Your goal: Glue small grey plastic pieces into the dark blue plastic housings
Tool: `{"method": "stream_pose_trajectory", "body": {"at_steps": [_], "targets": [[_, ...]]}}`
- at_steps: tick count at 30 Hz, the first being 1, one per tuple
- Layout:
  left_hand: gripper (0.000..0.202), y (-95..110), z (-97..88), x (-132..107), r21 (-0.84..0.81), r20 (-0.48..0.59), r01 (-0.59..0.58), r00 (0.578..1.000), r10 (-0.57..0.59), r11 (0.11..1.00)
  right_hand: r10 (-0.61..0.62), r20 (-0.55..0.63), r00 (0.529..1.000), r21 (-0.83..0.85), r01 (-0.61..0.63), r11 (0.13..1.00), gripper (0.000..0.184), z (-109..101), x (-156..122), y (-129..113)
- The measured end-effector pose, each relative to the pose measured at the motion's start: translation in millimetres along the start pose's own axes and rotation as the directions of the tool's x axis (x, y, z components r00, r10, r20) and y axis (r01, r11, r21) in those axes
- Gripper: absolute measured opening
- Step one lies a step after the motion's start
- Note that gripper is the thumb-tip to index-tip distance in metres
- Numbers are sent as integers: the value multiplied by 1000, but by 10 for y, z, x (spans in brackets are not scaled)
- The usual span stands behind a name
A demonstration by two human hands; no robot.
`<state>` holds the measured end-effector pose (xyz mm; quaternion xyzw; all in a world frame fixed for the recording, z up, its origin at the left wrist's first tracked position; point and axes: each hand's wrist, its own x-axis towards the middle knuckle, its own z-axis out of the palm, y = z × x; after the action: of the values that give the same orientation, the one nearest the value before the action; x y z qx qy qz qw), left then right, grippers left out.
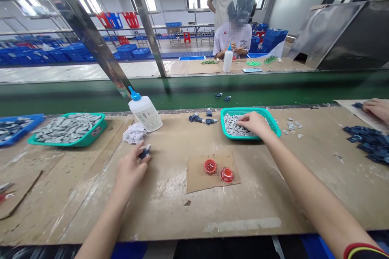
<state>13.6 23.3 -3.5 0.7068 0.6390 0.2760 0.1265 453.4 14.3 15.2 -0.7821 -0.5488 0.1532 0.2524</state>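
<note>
My left hand [131,166] rests on the cardboard-covered bench with its fingers closed round a small dark blue part [145,152]. My right hand [254,123] reaches into a small teal basket [272,123] of small grey metal pieces [232,126], its fingertips pinched down among them. Whether a piece sits between those fingers is hidden. Two red caps [218,170] lie on a cardboard square [212,172] between my arms.
A tilted glue bottle [145,111] with a blue nozzle and a crumpled white cloth [134,132] are near my left hand. A larger teal tray [68,129] of grey pieces is at left. Assembled blue parts [201,119], a green conveyor [194,91], another person's hand [377,109], a blue parts pile [369,141].
</note>
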Motion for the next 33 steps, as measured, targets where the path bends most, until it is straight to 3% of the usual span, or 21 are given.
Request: {"method": "stream_pose_trajectory", "body": {"at_steps": [3,6,11,14,17,20,26,30,33], "targets": [[56,-136,-88,119,198,43,-14,999,6,980,6,18,1000,-38,-5,999,12,114,79,4],[51,-71,-41,137,259,-10,-139,989,146,956,-4,-12,1000,-70,4,998,13,177,50,-3],[36,354,227,187,175,-164,-335,917,363,926,-45,-118,992,-59,38,998,13,109,-83,-19],[31,728,450,352,62,-70,-421,902,425,905,-95,-161,982,86,110,990,17,26,-294,-67],[28,1056,728,631,14,23,-452,892,452,892,-130,-33,991,476,130,870,23,-7,-650,-125],[30,1312,1027,969,0,81,-450,890,449,893,-60,126,990,702,-46,711,29,23,-1058,-141],[53,1791,1484,1676,49,172,-437,890,423,898,181,197,964,783,-266,563,29,156,-1656,21],[80,2036,1728,2144,98,252,-395,898,361,913,277,157,948,860,-269,433,31,251,-1839,87],[86,2108,1905,2457,122,309,-399,885,347,909,332,127,935,890,-255,377,31,273,-1879,113]]}}
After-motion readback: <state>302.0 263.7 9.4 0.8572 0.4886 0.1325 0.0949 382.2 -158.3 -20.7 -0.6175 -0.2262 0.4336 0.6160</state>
